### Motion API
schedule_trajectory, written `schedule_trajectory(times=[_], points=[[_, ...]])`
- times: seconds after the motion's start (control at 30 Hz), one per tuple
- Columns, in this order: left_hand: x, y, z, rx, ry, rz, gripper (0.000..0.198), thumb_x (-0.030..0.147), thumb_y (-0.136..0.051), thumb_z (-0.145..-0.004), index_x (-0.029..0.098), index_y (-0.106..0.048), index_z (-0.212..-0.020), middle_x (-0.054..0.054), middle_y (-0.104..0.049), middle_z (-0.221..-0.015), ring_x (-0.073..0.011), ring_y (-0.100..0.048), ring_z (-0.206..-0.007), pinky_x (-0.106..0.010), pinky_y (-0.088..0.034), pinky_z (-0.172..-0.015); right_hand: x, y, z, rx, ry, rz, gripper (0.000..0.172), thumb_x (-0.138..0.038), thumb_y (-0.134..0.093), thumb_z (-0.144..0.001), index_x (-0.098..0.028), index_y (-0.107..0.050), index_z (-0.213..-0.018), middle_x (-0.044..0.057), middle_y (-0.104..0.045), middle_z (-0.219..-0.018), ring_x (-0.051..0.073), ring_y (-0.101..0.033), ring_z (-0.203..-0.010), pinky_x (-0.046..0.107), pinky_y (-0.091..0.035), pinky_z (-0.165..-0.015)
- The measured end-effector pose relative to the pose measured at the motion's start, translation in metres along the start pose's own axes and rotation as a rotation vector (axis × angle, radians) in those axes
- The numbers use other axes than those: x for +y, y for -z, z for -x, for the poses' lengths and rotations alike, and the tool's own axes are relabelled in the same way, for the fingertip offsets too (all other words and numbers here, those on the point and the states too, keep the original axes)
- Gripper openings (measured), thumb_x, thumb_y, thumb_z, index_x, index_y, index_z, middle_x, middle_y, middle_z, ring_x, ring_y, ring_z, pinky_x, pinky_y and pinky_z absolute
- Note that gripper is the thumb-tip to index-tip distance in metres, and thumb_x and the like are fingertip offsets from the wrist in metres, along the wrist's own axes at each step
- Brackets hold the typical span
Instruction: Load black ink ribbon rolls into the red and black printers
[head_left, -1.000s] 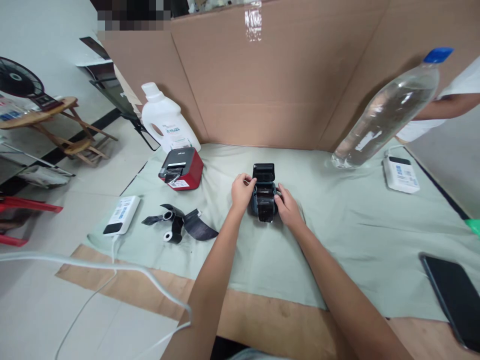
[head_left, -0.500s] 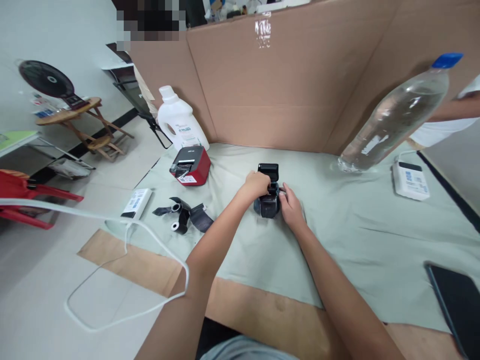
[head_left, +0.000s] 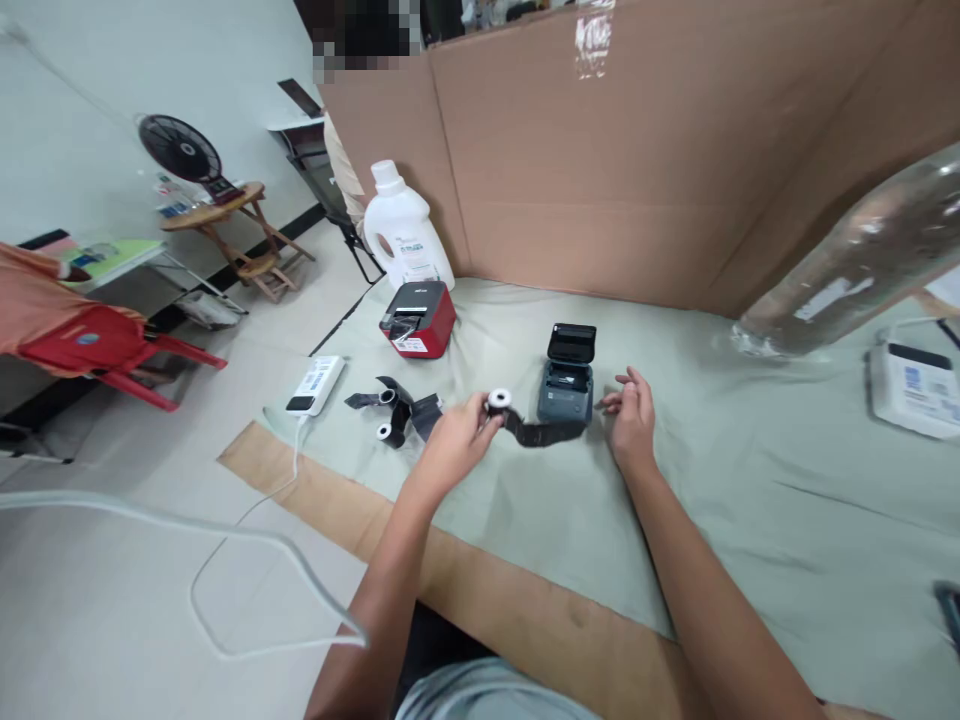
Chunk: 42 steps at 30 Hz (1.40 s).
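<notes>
My left hand (head_left: 456,445) pinches a small roll of black labels (head_left: 499,400) with a white core. From the roll a loose black strip trails to the right, in front of a small dark label printer (head_left: 564,406). The printer stands on the pale green cloth with its lid tipped up and back, and its inner bay shows. Just right of the printer, my right hand (head_left: 631,425) holds nothing, its fingers apart and slightly curled. Several more black rolls and loose strips (head_left: 396,430) lie on the cloth, left of my left hand.
Behind the rolls stand a red-and-black printer (head_left: 435,328) and a white jug (head_left: 411,240). A cardboard wall (head_left: 585,180) closes the back. A white box with a cable (head_left: 319,383) lies left, another white box (head_left: 916,390) right, near a large water bottle (head_left: 847,265). A white cable (head_left: 285,545) loops at lower left.
My left hand has come out of the printer and moved left and down, now with the label roll in it. My right hand has let go of the printer's side. The view has turned left.
</notes>
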<state>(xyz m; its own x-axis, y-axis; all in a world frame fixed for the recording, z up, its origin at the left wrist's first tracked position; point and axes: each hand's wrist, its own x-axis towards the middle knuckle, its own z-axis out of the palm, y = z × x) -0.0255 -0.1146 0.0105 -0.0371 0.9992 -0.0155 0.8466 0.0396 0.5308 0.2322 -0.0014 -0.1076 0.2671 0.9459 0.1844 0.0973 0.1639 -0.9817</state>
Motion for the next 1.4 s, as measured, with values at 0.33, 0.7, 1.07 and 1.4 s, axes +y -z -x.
schedule_trajectory(times=[0.33, 0.7, 1.07, 1.4], points=[[-0.051, -0.032, 0.070, -0.025, 0.256, -0.130, 0.033, 0.033, -0.049, -0.100, 0.021, -0.055, -0.131, -0.008, -0.075, -0.094, -0.0276, -0.072, -0.088, -0.033, -0.048, -0.074, -0.006, -0.002, 0.000, -0.001, -0.006, -0.021, 0.048, -0.053, -0.045, -0.099, -0.022, -0.059, -0.133, 0.008, -0.062, -0.118, 0.011, -0.063, -0.070, 0.029, -0.050, -0.062], [-0.099, 0.048, 0.038, 0.260, 0.022, -0.423, 0.050, 0.019, -0.051, -0.088, 0.027, -0.062, -0.137, -0.010, -0.071, -0.130, -0.0341, -0.056, -0.125, -0.049, -0.042, -0.103, -0.010, -0.002, 0.001, 0.002, -0.017, -0.053, 0.045, -0.053, -0.047, -0.098, -0.022, -0.059, -0.129, 0.006, -0.062, -0.114, 0.010, -0.062, -0.068, 0.027, -0.048, -0.061], [-0.088, 0.046, -0.014, 0.115, 0.121, -0.469, 0.059, 0.010, -0.048, -0.081, 0.023, -0.067, -0.135, -0.014, -0.075, -0.122, -0.0333, -0.062, -0.122, -0.054, -0.032, -0.106, -0.010, -0.002, 0.001, -0.005, -0.034, -0.084, 0.043, -0.052, -0.048, -0.098, -0.021, -0.059, -0.125, 0.003, -0.063, -0.105, 0.010, -0.060, -0.067, 0.028, -0.048, -0.062], [-0.109, 0.081, -0.007, -0.185, 0.048, -0.270, 0.058, 0.010, -0.047, -0.076, 0.032, -0.078, -0.120, -0.004, -0.078, -0.118, -0.0309, -0.064, -0.122, -0.051, -0.031, -0.114, -0.008, -0.002, 0.000, -0.011, -0.041, -0.057, 0.040, -0.048, -0.048, -0.098, -0.021, -0.061, -0.124, 0.003, -0.063, -0.104, 0.011, -0.061, -0.070, 0.030, -0.048, -0.067]])
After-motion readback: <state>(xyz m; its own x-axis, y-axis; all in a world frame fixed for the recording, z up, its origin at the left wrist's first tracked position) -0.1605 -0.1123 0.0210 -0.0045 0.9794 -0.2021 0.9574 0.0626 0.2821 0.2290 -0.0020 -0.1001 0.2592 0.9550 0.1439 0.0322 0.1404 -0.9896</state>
